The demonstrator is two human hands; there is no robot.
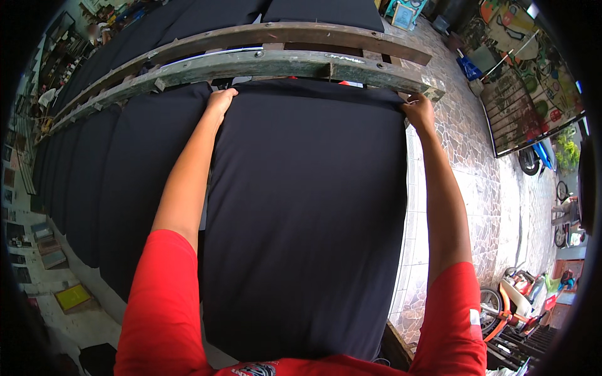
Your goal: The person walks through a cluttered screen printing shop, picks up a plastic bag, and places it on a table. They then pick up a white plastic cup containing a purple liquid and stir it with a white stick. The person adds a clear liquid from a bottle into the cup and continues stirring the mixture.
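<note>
Black cloth [307, 207], probably light, soft and limp, best held along its far edge [313, 89]: left hand [221, 102] grasping at 11 o'clock, right hand [419, 113] likewise at 1.

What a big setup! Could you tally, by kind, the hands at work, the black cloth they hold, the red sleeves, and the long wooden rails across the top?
Left hand and right hand: 2
Held black cloth: 1
Left red sleeve and right red sleeve: 2
Far wooden rail and near wooden rail: 2
Total: 7
</note>
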